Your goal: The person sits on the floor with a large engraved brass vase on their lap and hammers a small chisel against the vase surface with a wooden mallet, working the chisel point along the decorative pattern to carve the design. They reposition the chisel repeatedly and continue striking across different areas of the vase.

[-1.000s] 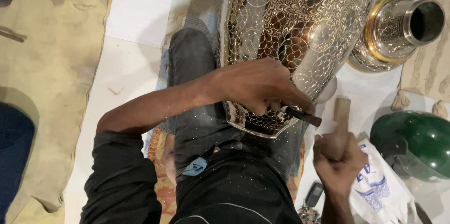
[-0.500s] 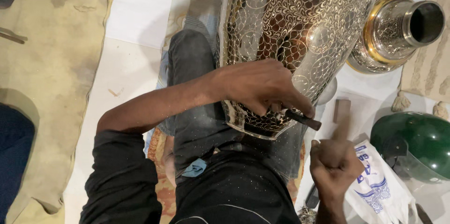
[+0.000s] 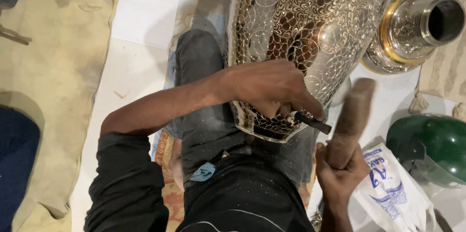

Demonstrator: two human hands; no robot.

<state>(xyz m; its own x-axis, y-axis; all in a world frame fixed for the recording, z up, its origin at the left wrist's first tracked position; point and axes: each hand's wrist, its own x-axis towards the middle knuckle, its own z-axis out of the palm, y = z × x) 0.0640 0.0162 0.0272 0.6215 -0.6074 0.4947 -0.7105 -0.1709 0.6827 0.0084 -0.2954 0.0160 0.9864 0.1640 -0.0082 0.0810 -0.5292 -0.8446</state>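
Two hands (image 3: 272,89), chisel (image 3: 313,123), mallet (image 3: 350,120)

A dark chisel (image 3: 313,123) rests against the ornate pierced metal vase (image 3: 301,28); a wooden mallet (image 3: 350,120) stands raised.

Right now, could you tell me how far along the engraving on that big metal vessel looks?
Most of the metal vessel already carries dense scroll and circle patterns. In hand: the left hand sets a dark chisel against the lower rim, and the right hand holds a wooden mallet raised beside it. How much of the rim band is left cannot be told; the hand covers it.
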